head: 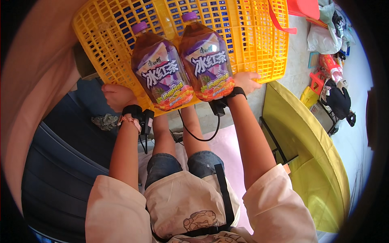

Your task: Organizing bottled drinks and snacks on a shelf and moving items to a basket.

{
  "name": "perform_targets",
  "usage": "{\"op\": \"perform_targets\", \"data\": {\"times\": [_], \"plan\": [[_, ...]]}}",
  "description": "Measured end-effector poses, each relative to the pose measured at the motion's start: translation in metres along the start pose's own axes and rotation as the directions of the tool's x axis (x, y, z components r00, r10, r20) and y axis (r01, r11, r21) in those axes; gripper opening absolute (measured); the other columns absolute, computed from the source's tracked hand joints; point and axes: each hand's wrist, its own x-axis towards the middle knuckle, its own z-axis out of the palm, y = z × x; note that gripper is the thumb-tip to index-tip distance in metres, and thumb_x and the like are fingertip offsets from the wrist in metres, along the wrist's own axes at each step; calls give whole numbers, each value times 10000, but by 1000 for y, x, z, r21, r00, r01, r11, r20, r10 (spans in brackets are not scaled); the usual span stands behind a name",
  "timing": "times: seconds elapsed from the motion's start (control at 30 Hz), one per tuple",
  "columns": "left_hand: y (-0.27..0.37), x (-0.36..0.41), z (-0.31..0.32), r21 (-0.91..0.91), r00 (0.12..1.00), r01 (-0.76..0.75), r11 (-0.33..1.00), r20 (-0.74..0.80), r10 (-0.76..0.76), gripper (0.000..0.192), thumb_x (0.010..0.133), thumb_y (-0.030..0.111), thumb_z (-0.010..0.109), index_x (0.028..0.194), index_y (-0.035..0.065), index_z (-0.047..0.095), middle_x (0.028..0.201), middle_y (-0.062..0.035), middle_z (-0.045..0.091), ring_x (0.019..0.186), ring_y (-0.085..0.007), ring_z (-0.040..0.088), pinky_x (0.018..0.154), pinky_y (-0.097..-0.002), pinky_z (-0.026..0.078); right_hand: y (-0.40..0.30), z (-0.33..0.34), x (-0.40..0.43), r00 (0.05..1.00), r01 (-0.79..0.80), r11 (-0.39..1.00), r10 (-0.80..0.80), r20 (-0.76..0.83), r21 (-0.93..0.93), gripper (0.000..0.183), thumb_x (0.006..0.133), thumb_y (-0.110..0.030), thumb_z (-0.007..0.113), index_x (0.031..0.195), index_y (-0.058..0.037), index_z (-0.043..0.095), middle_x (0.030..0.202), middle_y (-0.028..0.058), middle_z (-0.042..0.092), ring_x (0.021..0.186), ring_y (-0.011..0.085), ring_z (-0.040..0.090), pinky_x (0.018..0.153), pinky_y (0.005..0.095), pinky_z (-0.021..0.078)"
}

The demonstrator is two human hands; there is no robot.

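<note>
Two large plastic bottles of Master Kong iced tea with purple caps, the left bottle (162, 73) and the right bottle (207, 62), lie side by side on a yellow plastic basket (258, 39) with latticed walls. Through its grid, blue objects show beneath. My left hand (119, 97) is curled at the basket's near left edge, gripping it. At the near right edge my right hand (247, 82) holds the basket, its fingers partly hidden by the rim and its palm beside the right bottle. Both wrists wear black straps with small devices and cables.
A yellow-green fabric panel (307, 152) stands at the right. Beyond it are a black bag (335, 98), a red plastic basket (317, 82) and white plastic bags (323, 39). A red container (304, 9) is at the top right. Dark fabric (60, 170) fills the left; crumpled cloth (105, 122) lies nearby.
</note>
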Motion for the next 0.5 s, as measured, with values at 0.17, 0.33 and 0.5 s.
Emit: {"op": "perform_targets", "data": {"times": [0.17,0.33,0.5], "plan": [[-8,2,10,41,997,-44,998,-56,46,611,952,415,165,939,13,625,955,-241,651,900,-473,590,789,-552,475,1,2,4,1000,-8,1000,8,12,-10,606,952,-461,226,1282,30,360,1173,298,538,1020,466,556,846,533,448],[-2,0,5,25,1000,-28,999,-12,28,577,952,401,191,932,29,632,928,-242,654,858,-471,602,751,-549,491,2,3,2,1000,4,1000,-4,-7,-4,612,947,-469,237,1261,39,370,1150,299,548,1009,463,561,838,538,443],[2,-1,4,-53,998,-15,999,-68,11,518,951,367,238,869,43,635,842,-234,656,791,-449,615,712,-556,493,1,3,3,1000,-22,998,21,23,55,625,944,-475,243,1271,44,363,1170,308,530,1038,467,544,861,535,435]]}}
